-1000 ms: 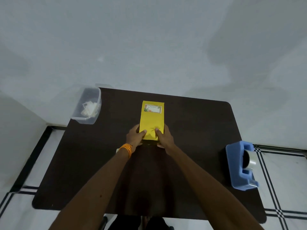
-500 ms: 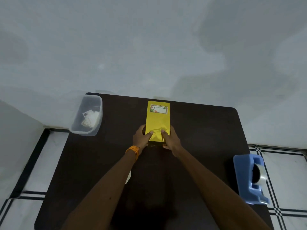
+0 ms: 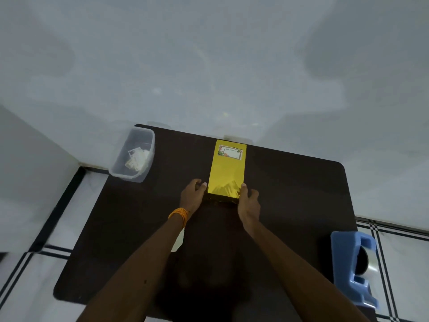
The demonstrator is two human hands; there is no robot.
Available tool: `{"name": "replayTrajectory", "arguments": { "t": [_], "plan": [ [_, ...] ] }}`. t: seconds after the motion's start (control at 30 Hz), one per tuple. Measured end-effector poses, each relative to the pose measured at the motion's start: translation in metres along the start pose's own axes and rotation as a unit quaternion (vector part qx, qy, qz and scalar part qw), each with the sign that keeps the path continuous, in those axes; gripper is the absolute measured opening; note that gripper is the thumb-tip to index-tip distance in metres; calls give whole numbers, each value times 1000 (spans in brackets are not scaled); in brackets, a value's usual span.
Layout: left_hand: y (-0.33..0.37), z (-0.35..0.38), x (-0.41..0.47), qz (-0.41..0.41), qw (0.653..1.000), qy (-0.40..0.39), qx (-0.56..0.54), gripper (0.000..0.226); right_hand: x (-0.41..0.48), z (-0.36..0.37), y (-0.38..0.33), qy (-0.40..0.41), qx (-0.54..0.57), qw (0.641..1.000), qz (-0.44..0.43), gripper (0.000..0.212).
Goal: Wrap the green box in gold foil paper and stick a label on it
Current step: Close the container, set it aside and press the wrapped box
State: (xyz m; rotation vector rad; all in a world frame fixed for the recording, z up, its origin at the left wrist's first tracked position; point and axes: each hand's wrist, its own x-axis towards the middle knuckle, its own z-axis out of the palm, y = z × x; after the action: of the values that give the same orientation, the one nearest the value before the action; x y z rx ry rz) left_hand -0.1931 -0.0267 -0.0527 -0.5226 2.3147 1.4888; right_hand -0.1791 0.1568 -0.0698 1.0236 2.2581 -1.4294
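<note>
Dim bluish light; glare on the shiny gold foil paper (image 3: 223, 189) between left hand (image 3: 193, 196) and right hand (image 3: 249, 203). Soft shadows mottle the pale wall (image 3: 209, 66) beyond; edges bend.

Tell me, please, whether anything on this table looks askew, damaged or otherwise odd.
The gold foil is crinkled at its near end, though smooth elsewhere. The blue tape dispenser and the clear container both seem to overhang the table at its edges. The label looks only slightly tilted.

plastic tub (image 3: 151, 154) far left, tape dispenser (image 3: 346, 270) near right
</note>
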Motion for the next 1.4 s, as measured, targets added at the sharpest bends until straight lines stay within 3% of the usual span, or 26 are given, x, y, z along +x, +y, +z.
{"name": "replayTrajectory", "arguments": {
  "t": [0.17,0.3,0.4,0.53,0.6,0.73,0.97,1.1,1.27,1.4],
  "plan": [
    [-35,-26,-29,-22,998,61,11,28,-30,16,21,36,-62,997,-35,52],
    [-65,-40,-58,-31,993,113,15,29,-66,36,29,33,-55,996,-64,44],
    [-93,-50,-84,-30,994,94,38,40,-86,54,42,-31,-126,982,-136,26],
    [-127,-53,-107,1,991,56,125,61,-99,80,55,-150,-259,887,-350,39],
    [-136,-52,-117,27,988,57,139,65,-108,91,60,-204,-288,841,-409,48],
    [-136,-44,-124,65,985,58,152,64,-115,104,65,-192,-341,753,-529,50],
    [-140,-39,-113,102,970,67,208,17,-109,112,76,-148,-405,725,-538,32],
    [-136,-43,-103,105,975,68,185,8,-102,105,63,-169,-389,752,-504,15],
    [-92,-51,-82,77,996,5,-37,11,-90,75,24,-218,-139,897,-360,16],
    [-41,-38,-59,135,988,1,-77,7,-84,47,-7,-158,-2,946,-283,13]
  ]
}}
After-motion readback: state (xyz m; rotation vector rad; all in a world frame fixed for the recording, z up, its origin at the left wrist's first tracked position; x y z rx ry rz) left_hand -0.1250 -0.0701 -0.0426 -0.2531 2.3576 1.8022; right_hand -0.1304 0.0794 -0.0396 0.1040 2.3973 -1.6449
